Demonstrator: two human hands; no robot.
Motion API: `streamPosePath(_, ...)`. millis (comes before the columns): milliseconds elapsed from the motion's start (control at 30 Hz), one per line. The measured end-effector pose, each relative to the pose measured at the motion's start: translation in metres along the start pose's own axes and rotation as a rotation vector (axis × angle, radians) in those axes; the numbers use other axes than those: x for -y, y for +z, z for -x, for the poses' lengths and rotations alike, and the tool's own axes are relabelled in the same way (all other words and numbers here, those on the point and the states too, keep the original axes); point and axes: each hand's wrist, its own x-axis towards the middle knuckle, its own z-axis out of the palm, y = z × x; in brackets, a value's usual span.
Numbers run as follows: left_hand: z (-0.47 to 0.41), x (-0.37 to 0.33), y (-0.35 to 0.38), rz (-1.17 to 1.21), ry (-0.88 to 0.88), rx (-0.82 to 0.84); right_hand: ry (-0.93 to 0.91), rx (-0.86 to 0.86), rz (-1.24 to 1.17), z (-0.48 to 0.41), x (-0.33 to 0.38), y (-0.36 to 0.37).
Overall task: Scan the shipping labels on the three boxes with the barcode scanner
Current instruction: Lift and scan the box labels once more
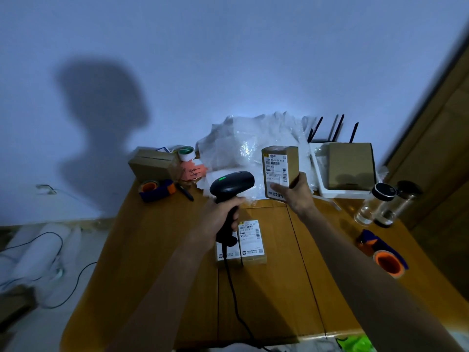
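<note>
Flat on the counter nearest the camera: two labelled boxes, side by side, labels up for scanning. Barcode scanner is gripped in the left hand, closed round its handle. Third box is clamped upright in the right hand, its label turned toward the scanner.
</note>
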Motion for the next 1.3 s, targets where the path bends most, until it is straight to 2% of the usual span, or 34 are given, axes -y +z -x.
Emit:
streamPosePath(200, 0.0, 0.002, 0.0, -0.005, -0.012, -0.03, -0.021, -0.012, 0.099, 0.001, -0.007, 0.002)
streamPosePath(500, 0.0, 0.004, 0.0, 0.019, -0.004, -0.04, 0.014, 0.025, -0.007, 0.0, -0.008, 0.004)
streamPosePath(867, -0.004, 0.01, -0.004, 0.008, 0.004, -0.012, 0.051, 0.025, -0.005, -0.006, -0.022, 0.001)
streamPosePath(1100, -0.002, 0.014, -0.003, 0.035, -0.054, -0.016, 0.112, 0.105, 0.006, -0.011, -0.053, -0.004)
streamPosePath(1300, -0.004, 0.02, -0.004, 0.044, -0.069, -0.014, 0.235, 0.002, -0.06, 0.001, -0.067, -0.008)
